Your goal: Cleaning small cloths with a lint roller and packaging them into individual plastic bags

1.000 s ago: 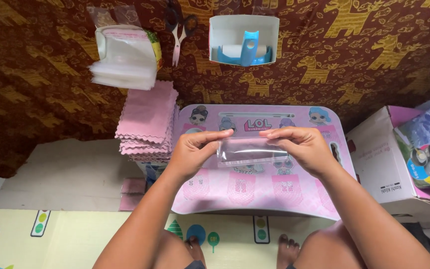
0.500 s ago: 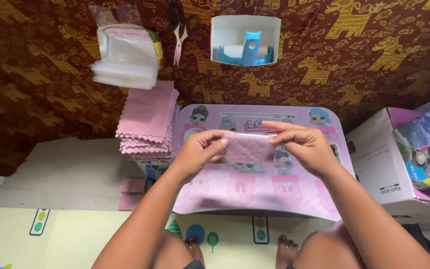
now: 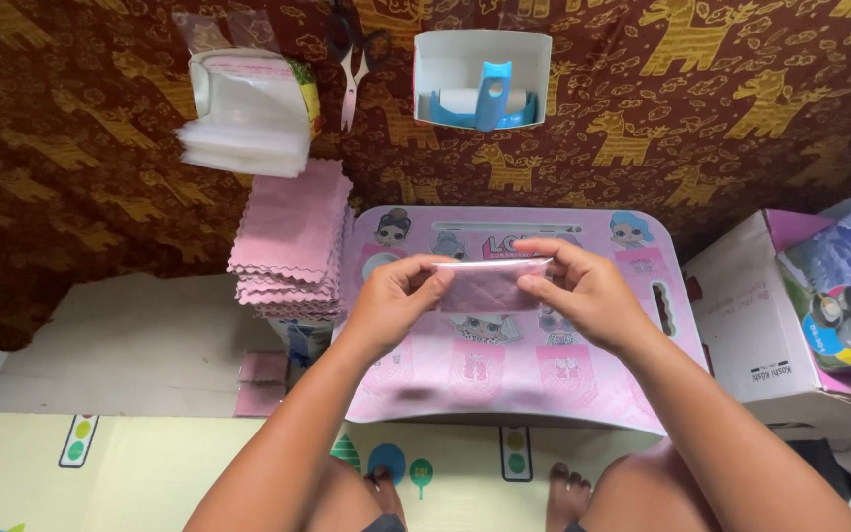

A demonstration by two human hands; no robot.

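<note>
Far left, on the brown cloth printed with yellow animals (image 3: 100,148): a white holder stuffed with clear plastic sleeves (image 3: 248,113), with small white-handled scissors (image 3: 350,74) lying just beside it on its right

Below the holder, against the left edge of the counter: a tall stack of pink square cloths with zigzag edges (image 3: 293,241). Lower down, a pale board (image 3: 140,345) and a play mat with traffic-light pictures (image 3: 81,463) on the floor

Past the far edge of the counter, on the brown cloth: a white open box holding a blue tape dispenser (image 3: 483,79)

In the middle: a small pink lap table printed with doll pictures, the counter (image 3: 504,379), carrying nothing but its own print

Held up above the far half of the counter, between both hands and not touching its top: a folded pink quilted cloth inside a clear plastic sleeve (image 3: 490,286), lying level and lengthwise from left to right

On its left end: the left hand (image 3: 391,300), grip clamped on the sleeve with thumb below and fingers curled over the top edge

On its right end: the right hand (image 3: 583,296), grip likewise pinched on the sleeve, index finger stretched along the top edge

Off the right edge of the counter, well apart from the hands: a white and pink cardboard box (image 3: 760,315) with a colourful printed carton (image 3: 844,291) resting in it
</note>
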